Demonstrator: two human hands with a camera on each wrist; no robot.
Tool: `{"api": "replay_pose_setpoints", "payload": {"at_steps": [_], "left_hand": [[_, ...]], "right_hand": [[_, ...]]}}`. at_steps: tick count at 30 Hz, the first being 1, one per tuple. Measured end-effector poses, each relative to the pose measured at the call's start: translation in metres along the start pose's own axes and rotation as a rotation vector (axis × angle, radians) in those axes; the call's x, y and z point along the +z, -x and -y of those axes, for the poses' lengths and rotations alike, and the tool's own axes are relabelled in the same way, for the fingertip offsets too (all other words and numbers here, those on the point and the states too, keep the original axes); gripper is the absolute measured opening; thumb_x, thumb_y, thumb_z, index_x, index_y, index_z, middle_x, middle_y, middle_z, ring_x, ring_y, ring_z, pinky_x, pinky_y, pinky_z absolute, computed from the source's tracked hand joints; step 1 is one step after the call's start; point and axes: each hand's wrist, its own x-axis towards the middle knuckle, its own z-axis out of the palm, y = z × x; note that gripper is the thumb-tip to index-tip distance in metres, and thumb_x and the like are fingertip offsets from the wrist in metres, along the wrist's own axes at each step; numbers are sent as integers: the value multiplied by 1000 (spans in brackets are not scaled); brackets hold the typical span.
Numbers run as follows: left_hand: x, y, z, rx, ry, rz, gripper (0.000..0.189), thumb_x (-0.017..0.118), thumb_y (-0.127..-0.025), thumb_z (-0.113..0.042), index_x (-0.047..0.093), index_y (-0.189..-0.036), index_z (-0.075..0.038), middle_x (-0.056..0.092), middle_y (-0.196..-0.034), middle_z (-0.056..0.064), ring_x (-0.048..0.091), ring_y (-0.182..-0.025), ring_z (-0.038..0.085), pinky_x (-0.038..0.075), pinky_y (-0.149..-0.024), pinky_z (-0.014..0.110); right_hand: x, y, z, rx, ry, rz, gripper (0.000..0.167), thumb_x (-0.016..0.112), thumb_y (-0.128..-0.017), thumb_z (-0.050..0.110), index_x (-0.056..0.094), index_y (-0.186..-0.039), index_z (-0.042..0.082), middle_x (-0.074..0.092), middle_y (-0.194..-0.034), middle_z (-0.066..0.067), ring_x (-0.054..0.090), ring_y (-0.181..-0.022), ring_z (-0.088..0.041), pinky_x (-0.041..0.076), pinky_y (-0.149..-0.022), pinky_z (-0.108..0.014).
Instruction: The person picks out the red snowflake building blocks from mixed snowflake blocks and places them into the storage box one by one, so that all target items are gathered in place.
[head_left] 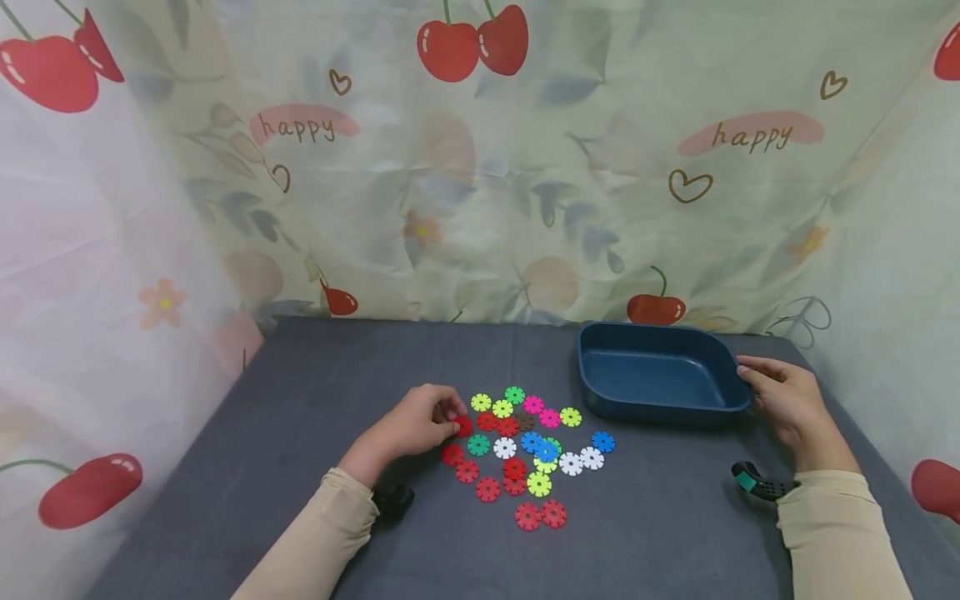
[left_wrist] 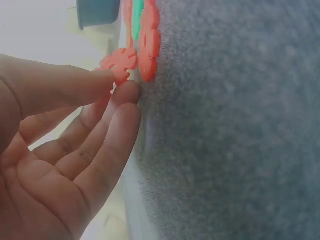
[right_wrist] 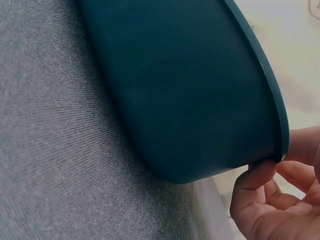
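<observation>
Between its thumb and fingertips, my left hand (head_left: 417, 423) pinches a red notched plastic disc (left_wrist: 121, 64) at the left side of a spread of such discs. In the left wrist view, another red disc (left_wrist: 149, 42) lies just beyond the fingertips. My right hand (head_left: 789, 402) grips the right end of a dark blue rectangular bin (head_left: 663, 412). The right wrist view shows thumb and fingers at the rim of that bin (right_wrist: 185, 95). Nothing lies on the visible floor of the bin.
On the dark grey cloth (head_left: 330, 367) lie several flat discs: white (head_left: 505, 447), blue (head_left: 603, 442), pink (head_left: 550, 418), yellow (head_left: 539, 483), green and brown, some overlapping. Two red discs (head_left: 528, 517) lie nearest the front. A patterned curtain (head_left: 480, 208) hangs behind the table.
</observation>
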Motion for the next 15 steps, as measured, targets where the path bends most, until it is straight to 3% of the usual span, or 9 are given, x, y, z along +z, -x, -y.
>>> {"api": "replay_pose_setpoints", "payload": {"at_steps": [8, 15], "left_hand": [[2, -1, 1, 19, 3, -19, 12, 71, -97, 0, 75, -106, -6, 67, -94, 4, 62, -78, 18, 53, -69, 31], [2, 1, -2, 41, 14, -9, 13, 71, -98, -3, 76, -108, -9, 68, -97, 2, 64, -80, 19, 55, -71, 31]], "right_hand": [[-3, 0, -2, -8, -76, 15, 54, 64, -107, 37, 57, -151, 6, 67, -104, 26, 66, -92, 8, 59, -74, -18], [-3, 2, -4, -9, -66, 3, 44, 64, -107, 38, 63, -144, 15, 65, -102, 26, 60, -83, 0, 54, -68, -23]]}}
